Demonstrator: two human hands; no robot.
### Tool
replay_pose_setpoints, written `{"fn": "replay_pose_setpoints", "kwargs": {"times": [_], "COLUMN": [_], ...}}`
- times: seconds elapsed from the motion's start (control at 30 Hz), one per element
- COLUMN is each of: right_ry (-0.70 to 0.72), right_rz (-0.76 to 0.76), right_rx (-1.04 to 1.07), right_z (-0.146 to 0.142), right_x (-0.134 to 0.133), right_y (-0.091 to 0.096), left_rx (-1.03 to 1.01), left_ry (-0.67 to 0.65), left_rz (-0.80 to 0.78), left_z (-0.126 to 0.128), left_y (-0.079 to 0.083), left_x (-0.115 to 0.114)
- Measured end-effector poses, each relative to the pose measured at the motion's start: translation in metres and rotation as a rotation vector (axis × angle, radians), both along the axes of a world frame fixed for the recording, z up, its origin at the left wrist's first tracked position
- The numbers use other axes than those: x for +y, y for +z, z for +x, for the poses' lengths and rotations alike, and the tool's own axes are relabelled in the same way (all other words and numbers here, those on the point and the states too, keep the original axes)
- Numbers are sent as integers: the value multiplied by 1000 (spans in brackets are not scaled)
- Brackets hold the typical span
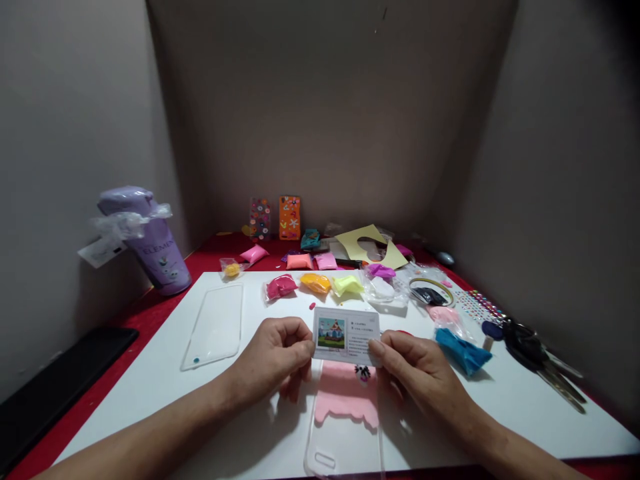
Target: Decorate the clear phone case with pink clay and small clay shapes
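My left hand (275, 357) and my right hand (417, 373) pinch the two short ends of a small printed card (345, 335) with a picture of a house and lines of text. The card is held up just above a clear phone case (345, 427) lying on the white board (165, 380). Pink clay (345, 397) covers the upper part of that case, with a small black and white figure by the card's lower edge. A second clear phone case (215, 327) lies to the left of my left hand.
Small bags of coloured clay (315, 283) lie in a row behind the card; a blue bag (463, 352) lies right. Keys (540, 357) and a gem sticker strip (477, 305) sit at the right edge. A purple tumbler (155, 243) stands left. Two decorated cases (275, 218) lean on the back wall.
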State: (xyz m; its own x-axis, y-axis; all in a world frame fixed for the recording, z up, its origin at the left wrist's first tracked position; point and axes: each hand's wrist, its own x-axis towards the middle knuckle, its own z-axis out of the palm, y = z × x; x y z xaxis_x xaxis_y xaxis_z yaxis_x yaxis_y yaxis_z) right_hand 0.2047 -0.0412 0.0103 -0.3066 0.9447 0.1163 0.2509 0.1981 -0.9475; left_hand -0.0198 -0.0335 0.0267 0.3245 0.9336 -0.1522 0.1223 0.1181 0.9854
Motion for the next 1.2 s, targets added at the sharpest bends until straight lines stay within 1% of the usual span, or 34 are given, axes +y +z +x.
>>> {"fn": "replay_pose_setpoints", "kwargs": {"times": [0.27, 0.53, 0.8, 1.2], "right_ry": [13, -6, 2, 11], "right_rz": [-81, -2, 13, -39], "right_rx": [51, 57, 45, 47], "right_z": [1, 2, 3, 2], "right_x": [0, 0, -1, -1], "right_y": [0, -4, -6, -5], "left_rx": [10, 15, 28, 1], "left_ry": [14, 25, 29, 26], "left_rz": [-5, -19, 9, 19], "left_z": [0, 1, 0, -1], "left_y": [0, 0, -1, -2], "left_x": [0, 1, 1, 2]}}
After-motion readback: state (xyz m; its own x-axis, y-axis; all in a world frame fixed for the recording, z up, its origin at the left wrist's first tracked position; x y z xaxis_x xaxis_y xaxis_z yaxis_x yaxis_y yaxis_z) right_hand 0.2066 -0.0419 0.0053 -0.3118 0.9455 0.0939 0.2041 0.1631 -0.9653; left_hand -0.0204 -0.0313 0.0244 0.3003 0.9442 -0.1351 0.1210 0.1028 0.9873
